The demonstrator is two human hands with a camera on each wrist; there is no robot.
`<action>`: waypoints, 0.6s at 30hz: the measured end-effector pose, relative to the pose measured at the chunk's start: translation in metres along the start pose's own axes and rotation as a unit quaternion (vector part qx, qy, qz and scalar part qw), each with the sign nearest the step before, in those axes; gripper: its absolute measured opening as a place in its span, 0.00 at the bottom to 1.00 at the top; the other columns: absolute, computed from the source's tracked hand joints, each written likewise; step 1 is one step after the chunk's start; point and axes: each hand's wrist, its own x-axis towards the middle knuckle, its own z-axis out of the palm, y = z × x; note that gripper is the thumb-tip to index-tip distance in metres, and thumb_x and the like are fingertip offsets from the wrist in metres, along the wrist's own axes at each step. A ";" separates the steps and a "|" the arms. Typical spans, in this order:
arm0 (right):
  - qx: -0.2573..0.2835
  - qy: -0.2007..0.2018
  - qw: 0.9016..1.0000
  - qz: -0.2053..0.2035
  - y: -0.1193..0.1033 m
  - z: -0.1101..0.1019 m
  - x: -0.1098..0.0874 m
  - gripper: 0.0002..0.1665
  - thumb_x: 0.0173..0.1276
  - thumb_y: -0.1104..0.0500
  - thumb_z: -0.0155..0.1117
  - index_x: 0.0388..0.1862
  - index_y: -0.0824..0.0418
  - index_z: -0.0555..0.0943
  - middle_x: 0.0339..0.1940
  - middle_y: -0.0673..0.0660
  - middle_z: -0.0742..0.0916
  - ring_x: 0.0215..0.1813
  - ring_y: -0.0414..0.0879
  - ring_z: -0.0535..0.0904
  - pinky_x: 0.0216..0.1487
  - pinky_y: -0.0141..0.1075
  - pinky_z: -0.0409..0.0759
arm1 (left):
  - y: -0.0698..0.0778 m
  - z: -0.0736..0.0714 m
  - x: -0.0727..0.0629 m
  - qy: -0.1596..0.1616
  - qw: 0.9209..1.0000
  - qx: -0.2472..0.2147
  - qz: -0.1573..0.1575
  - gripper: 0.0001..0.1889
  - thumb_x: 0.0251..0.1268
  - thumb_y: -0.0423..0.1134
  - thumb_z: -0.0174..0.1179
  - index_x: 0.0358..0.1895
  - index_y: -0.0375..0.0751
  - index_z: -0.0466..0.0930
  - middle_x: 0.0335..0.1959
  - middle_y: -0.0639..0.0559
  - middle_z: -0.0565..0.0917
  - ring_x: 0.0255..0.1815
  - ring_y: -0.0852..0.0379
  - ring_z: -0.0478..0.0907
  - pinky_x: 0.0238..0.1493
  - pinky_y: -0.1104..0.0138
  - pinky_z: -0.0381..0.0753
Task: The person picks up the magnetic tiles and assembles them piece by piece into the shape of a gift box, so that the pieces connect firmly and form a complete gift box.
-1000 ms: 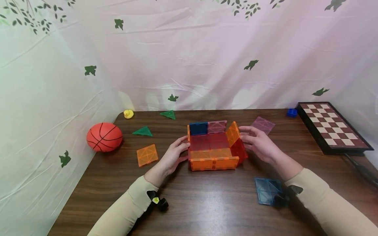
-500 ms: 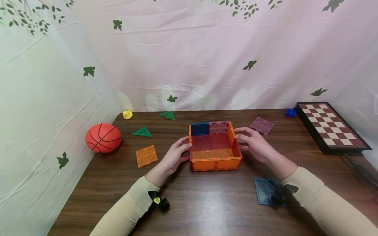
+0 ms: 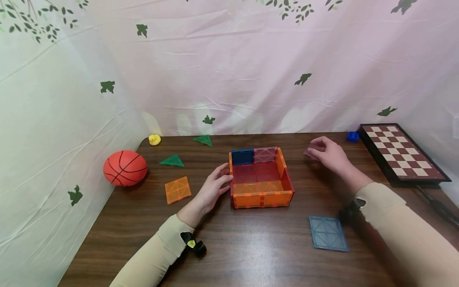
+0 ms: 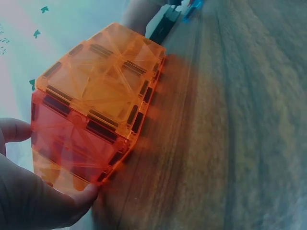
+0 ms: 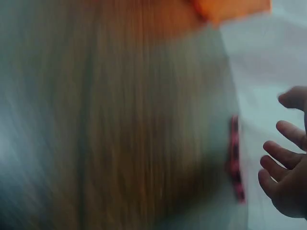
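Observation:
An open-topped box of translucent magnetic tiles (image 3: 262, 200) stands on the table in the head view. Its walls are orange, red, blue and pink over a red floor. My left hand (image 3: 209, 190) rests against its left side; in the left wrist view the thumb (image 4: 79, 203) touches a corner of the red end tile (image 4: 79, 136). My right hand (image 3: 330, 154) hovers over a pink-purple tile (image 3: 310, 153), mostly covering it. In the blurred right wrist view that hand's fingers (image 5: 283, 153) are spread, apart from the pink tile (image 5: 235, 160).
A light blue tile (image 3: 328, 234) lies front right, an orange tile (image 3: 178, 190) and green triangles (image 3: 173, 160) at left. Around the edges are a red ball (image 3: 125, 168), a yellow duck (image 3: 154, 139), a small blue piece (image 3: 352, 137) and a chessboard (image 3: 401, 151).
The box's right orange wall, first leaning outward, now stands upright. My right hand has left the box and moved right to the pink-purple tile. My left hand has stayed at the box.

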 end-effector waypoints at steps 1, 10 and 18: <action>-0.020 0.000 1.000 -0.003 0.005 -0.002 0.004 0.31 0.78 0.46 0.59 0.65 0.69 0.71 0.61 0.73 0.78 0.61 0.67 0.75 0.63 0.61 0.71 | 0.000 0.000 0.000 0.000 1.000 -0.001 0.001 0.34 0.75 0.37 0.54 0.80 0.39 0.54 0.77 0.35 0.59 0.73 0.38 0.64 0.72 0.46 0.64; -0.123 -0.028 0.992 -0.024 0.035 -0.008 0.016 0.38 0.69 0.50 0.70 0.65 0.77 0.69 0.60 0.79 0.74 0.59 0.72 0.69 0.64 0.66 0.65 | -0.005 0.001 0.004 -0.016 1.000 -0.005 0.015 0.34 0.76 0.35 0.54 0.81 0.43 0.53 0.80 0.39 0.57 0.75 0.40 0.63 0.74 0.46 0.60; -0.130 -0.040 0.990 -0.040 0.037 -0.010 0.023 0.35 0.67 0.53 0.72 0.62 0.77 0.73 0.58 0.80 0.75 0.59 0.73 0.68 0.63 0.66 0.64 | -0.005 0.000 0.007 -0.020 1.000 -0.003 0.020 0.34 0.76 0.34 0.53 0.81 0.44 0.55 0.79 0.38 0.59 0.72 0.39 0.66 0.73 0.46 0.62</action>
